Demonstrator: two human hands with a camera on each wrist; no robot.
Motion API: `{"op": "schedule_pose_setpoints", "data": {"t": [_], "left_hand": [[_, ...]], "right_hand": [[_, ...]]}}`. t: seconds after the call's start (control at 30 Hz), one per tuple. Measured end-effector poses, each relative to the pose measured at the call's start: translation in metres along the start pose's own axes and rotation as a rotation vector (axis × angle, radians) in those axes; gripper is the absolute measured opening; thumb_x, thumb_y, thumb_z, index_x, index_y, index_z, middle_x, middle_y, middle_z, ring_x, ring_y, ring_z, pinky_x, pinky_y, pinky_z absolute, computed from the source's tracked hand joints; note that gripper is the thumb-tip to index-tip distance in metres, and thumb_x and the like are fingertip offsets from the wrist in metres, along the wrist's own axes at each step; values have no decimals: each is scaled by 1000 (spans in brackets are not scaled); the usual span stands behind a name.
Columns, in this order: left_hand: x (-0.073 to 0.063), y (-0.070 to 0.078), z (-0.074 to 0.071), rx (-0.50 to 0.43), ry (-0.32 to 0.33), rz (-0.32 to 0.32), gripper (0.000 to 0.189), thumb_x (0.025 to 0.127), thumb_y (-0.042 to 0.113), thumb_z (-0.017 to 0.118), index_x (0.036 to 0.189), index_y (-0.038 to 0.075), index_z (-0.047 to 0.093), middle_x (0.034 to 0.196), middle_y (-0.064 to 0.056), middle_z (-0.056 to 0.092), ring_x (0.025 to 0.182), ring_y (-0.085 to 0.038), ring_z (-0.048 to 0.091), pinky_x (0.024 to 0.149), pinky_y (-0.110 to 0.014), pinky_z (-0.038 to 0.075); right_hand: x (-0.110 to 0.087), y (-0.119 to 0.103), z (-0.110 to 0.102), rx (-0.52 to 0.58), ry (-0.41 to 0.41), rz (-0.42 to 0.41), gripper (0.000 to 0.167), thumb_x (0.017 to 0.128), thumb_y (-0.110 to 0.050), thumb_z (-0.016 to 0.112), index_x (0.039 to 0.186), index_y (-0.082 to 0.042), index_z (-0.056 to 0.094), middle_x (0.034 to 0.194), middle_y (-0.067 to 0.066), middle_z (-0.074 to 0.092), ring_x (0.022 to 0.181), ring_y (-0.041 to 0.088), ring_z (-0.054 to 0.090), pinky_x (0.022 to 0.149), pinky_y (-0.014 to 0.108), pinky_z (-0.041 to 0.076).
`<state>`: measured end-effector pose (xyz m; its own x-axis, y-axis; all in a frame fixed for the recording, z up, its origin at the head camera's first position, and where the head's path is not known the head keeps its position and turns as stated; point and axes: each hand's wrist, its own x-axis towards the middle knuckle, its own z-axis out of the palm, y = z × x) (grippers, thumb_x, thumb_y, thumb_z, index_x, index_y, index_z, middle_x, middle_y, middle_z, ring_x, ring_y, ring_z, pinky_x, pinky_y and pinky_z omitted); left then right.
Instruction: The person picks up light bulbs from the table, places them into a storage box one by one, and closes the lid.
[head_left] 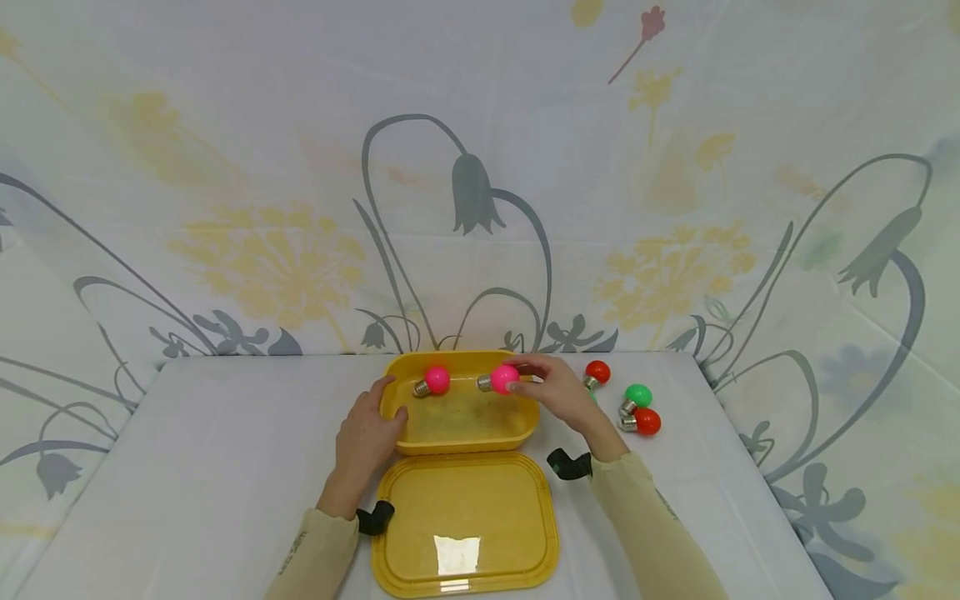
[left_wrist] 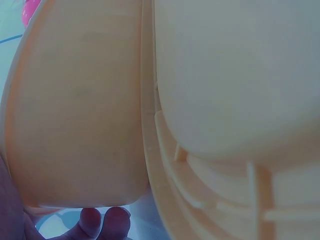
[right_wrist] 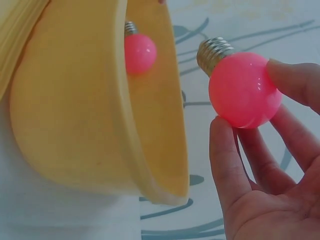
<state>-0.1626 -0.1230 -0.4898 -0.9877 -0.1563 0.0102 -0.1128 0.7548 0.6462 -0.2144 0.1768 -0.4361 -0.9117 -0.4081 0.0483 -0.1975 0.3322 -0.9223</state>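
Note:
A pink light bulb [right_wrist: 245, 90] with a silver screw base is pinched between the thumb and fingertips of my right hand [head_left: 553, 390], above the right end of a yellow plastic container [head_left: 450, 447]. Inside that container, toward its back left, lies another pink light bulb [head_left: 437, 380]. My left hand [head_left: 369, 433] grips the container's left side, thumb over the rim and fingers outside. Two of its fingertips [left_wrist: 116, 220] show past the container's edge in the left wrist view.
A yellow lid [head_left: 465, 525] lies flat in front of the container. To the right on the white table [head_left: 225, 467] are red bulbs [head_left: 647, 422], [head_left: 597, 372] and a green bulb [head_left: 638, 395]. Something green is partly hidden behind the right hand. A flower-patterned cloth [head_left: 480, 83] hangs behind.

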Motion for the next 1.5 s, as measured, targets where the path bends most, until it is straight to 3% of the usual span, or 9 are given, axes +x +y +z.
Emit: {"op": "schedule_pose_setpoints", "data": {"t": [0.5,0.9,1.5], "left_hand": [[-1,0,-2,-8,-5,-7,57,94,30,60,147,16,47,114,-17,60,75,-31,57,71,-49,55],[0,0,-1,0,-5,-5,57,93,31,60,147,16,48,114,-17,60,73,-31,55,68,-48,55],[-1,0,0,-2,9,7,56,93,31,60,146,16,49,113,-17,60,76,-34,57,68,-51,54]], "right_hand": [[13,-3,5,-7,-16,-12,41,91,-13,72,129,-1,64,134,15,59,121,37,56,98,46,49],[23,-2,9,-9,-34,2,37,90,-13,74,125,-5,67,125,8,65,114,28,60,96,41,51],[38,4,14,-13,-64,40,35,90,-13,73,124,-8,69,123,7,66,111,27,61,98,41,50]]}}
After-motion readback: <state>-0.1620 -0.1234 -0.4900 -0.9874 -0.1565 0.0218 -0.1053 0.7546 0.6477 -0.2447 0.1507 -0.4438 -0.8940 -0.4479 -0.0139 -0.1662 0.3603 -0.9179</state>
